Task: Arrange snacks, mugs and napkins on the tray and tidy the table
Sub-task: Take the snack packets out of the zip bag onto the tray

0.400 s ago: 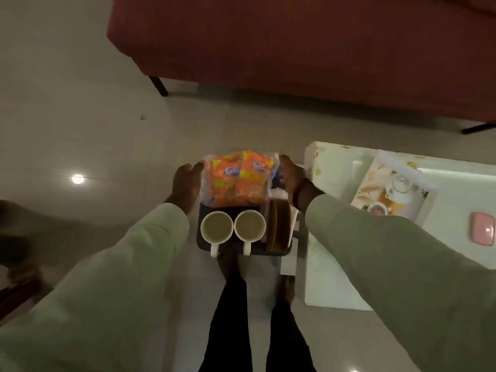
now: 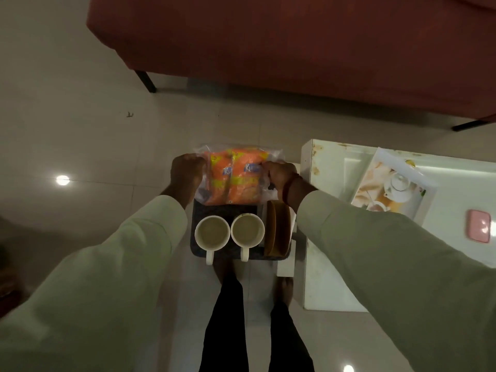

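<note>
Pale floor tiles (image 2: pixel 80 130) lie under me, with a red sofa (image 2: pixel 295 49) ahead and a white table (image 2: pixel 332 178) at my right. My left hand (image 2: pixel 188 173) and right hand (image 2: pixel 279 175) are both clenched on the side edges of the dark tray (image 2: pixel 214 210), which I carry in the air, knuckles against the orange snack packets (image 2: pixel 233 178). Those lie at the far end, long axis running away from me. 2 mugs (image 2: pixel 212 232) stand side by side nearer me, handles pointing at me. Brown napkins (image 2: pixel 276 229) stand on edge along the right rim.
</note>
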The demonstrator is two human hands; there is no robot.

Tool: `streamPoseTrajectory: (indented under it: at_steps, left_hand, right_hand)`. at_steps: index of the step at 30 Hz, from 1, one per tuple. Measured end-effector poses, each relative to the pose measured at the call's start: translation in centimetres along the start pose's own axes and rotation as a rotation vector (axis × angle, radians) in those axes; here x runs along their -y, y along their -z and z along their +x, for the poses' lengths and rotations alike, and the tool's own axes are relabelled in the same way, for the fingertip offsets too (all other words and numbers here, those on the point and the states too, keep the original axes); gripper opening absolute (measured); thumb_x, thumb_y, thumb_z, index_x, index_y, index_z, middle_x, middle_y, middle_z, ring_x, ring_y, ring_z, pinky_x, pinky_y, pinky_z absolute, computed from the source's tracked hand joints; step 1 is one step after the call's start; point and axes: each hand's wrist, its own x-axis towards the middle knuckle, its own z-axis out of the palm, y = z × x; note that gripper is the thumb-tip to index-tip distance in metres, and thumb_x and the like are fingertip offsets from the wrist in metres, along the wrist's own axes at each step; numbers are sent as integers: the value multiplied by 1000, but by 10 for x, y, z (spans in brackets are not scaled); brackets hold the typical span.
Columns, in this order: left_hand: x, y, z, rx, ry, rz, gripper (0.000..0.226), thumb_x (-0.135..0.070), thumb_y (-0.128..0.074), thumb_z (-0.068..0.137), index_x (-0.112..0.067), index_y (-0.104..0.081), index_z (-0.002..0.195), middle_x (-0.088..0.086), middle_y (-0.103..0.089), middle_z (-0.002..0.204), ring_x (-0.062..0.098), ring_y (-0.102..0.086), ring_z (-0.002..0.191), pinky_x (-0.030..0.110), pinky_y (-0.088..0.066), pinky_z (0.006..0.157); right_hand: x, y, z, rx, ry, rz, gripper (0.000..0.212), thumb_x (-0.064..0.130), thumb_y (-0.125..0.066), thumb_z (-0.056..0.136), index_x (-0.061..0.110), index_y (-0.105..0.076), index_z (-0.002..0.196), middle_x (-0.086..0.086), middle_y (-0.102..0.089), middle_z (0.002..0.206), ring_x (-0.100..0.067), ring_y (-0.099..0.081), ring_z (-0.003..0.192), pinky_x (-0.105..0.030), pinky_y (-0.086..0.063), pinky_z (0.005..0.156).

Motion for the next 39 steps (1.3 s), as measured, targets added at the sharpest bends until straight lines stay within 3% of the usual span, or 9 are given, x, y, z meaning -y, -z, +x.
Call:
streamPoseTrajectory:
  at_steps: [5, 11, 16, 22, 27, 30, 33, 36, 39]
  left_hand:
    - [-45, 32, -65, -70, -227, -84, 10, -10, -60, 82, -12, -69, 87, -2, -62, 68, 16, -55, 67, 25, -43, 58]
    - [-88, 70, -198, 98, -376, -167, 20, -27, -55, 91, -10, -65, 98, 4, -64, 83, 16, -59, 76, 34, -49, 73]
    - [-96, 68, -305, 337, -319, -397, 42, -39, -48, 96, -7, -65, 116, 8, -73, 103, 13, -72, 86, 22, -57, 65]
    - [-78, 18, -402, 386, -465, -438, 35, -27, -54, 96, 1, -65, 113, 36, -59, 119, 42, -61, 108, 56, -51, 92]
    - [-59, -37, -470, 410, -544, -454, 22, -20, -58, 89, -21, -70, 107, 2, -75, 103, 18, -70, 97, 30, -57, 75]
    - [-52, -67, -502, 400, -602, -375, 21, -26, -65, 85, -21, -68, 105, 2, -74, 98, 22, -70, 93, 34, -58, 77]
    - [-51, -91, -528, 339, -649, -347, 15, -16, -73, 82, -19, -68, 95, -4, -74, 78, 14, -71, 74, 27, -58, 64]
    - [-52, -106, -549, 336, -647, -366, 11, -2, -63, 86, -10, -67, 93, -4, -76, 77, 11, -72, 72, 25, -58, 61]
    - [-58, -115, -557, 402, -632, -353, 18, -3, -60, 87, 1, -63, 104, 7, -73, 93, 19, -72, 84, 36, -60, 72]
  right_hand:
    - [26, 28, -72, 1, 219, 139, 9, 16, -68, 87, 14, -67, 96, -3, -68, 84, -18, -62, 74, -27, -51, 58]
    - [40, 87, -199, 34, 486, 116, 16, 15, -63, 92, 12, -68, 106, 0, -71, 91, -7, -65, 74, -18, -52, 62]
    - [11, 147, -277, 77, 599, 170, 20, 20, -60, 95, 14, -68, 112, -16, -72, 108, -30, -66, 96, -41, -54, 86]
    - [-44, 238, -335, 205, 676, 298, 39, 30, -56, 95, 9, -56, 128, -2, -70, 100, -16, -67, 92, -32, -55, 79]
    - [-75, 323, -367, 281, 750, 321, 54, 49, -53, 92, 18, -50, 136, -7, -67, 116, -21, -67, 101, -29, -55, 76]
    - [-92, 363, -378, 237, 820, 287, 36, 38, -63, 90, 19, -66, 121, -8, -69, 114, -20, -67, 102, -28, -54, 76]
    - [-108, 402, -386, 188, 912, 287, 22, 21, -73, 81, 15, -76, 102, 0, -73, 105, -15, -68, 102, -23, -52, 81]
    - [-116, 441, -397, 285, 912, 417, 37, 9, -72, 82, -2, -67, 118, -17, -66, 124, -30, -61, 120, -36, -51, 98]
    - [-112, 468, -409, 255, 954, 356, 44, 14, -71, 86, -10, -60, 121, -22, -68, 120, -37, -62, 116, -41, -53, 98]
